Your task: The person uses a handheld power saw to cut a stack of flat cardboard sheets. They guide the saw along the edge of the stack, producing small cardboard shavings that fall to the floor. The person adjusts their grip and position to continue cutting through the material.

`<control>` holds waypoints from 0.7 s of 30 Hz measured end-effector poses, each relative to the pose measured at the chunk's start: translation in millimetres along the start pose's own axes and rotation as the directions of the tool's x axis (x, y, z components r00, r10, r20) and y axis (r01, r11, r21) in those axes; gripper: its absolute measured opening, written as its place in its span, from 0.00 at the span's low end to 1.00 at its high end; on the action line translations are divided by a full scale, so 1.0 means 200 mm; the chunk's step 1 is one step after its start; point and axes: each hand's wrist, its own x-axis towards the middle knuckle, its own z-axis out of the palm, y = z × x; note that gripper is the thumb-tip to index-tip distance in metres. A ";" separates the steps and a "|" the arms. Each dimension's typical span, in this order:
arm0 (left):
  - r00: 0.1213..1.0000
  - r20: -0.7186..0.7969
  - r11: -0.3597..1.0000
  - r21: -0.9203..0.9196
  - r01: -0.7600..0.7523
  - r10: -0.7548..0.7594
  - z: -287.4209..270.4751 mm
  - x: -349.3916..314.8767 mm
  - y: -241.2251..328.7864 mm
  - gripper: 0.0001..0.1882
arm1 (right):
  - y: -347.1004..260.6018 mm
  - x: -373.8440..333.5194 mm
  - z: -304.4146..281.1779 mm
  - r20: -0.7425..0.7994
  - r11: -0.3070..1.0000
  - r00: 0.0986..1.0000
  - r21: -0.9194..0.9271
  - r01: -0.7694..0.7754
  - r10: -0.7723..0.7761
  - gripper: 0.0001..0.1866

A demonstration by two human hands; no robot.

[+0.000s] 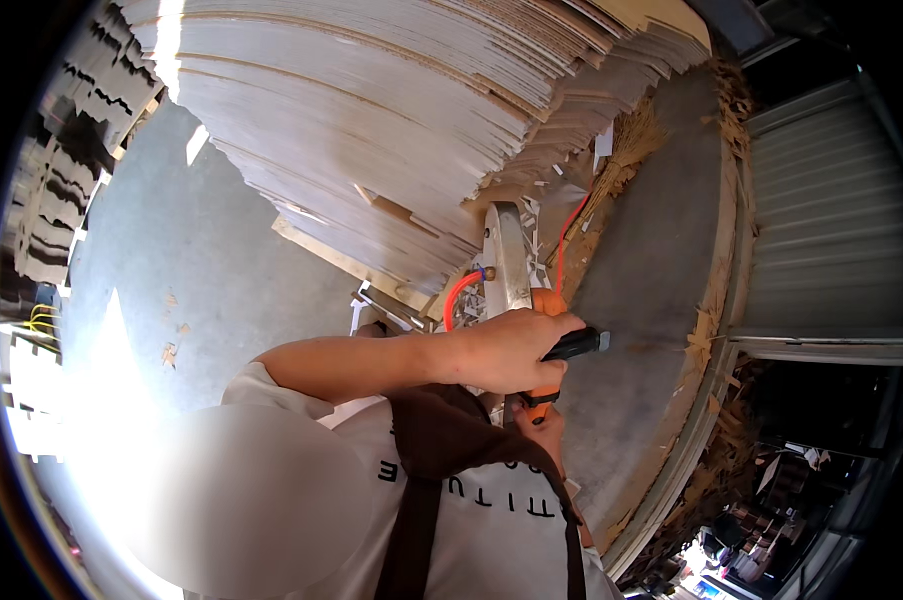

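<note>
Across my front, my left hand [527, 350] is wrapped around the black side handle [574, 344] of a hand-held power tool. Its body [547, 300] is orange, with a long rounded metal head [509, 250] pointing away from me. Lower down, closer to my chest, my right hand [544, 428] grips the orange rear end of the same tool; its fingers are partly hidden. A red hose [460, 296] joins a brass-coloured fitting on the metal head. The head is up against the near corner of a big stack of grey-white cardboard sheets [372, 110], its edges uneven.
Paper scraps [537, 240] lie around the tool head. A red line [569, 235] runs along the floor beside brown cardboard waste [622, 150]. A wooden board [352, 262] edges the stack's base. More stacked board [52, 210] stands far left; a corrugated metal wall [832, 220] is at right.
</note>
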 end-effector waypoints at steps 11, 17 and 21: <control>0.988 -0.099 0.992 -0.038 -0.121 0.117 0.01 -0.01 -0.03 0.26 | 0.01 0.01 -0.02 0.011 0.994 0.995 -0.042 -0.101 0.102 0.12; 1.000 -0.010 0.999 -0.019 0.029 -0.029 0.04 -0.02 0.02 0.27 | 0.15 0.00 -0.04 0.012 0.999 0.999 -0.004 -0.047 0.047 0.13; 0.997 0.049 0.997 0.035 0.064 -0.065 0.01 -0.04 0.12 0.27 | 0.16 0.00 -0.04 -0.023 0.998 0.998 0.048 -0.049 0.051 0.14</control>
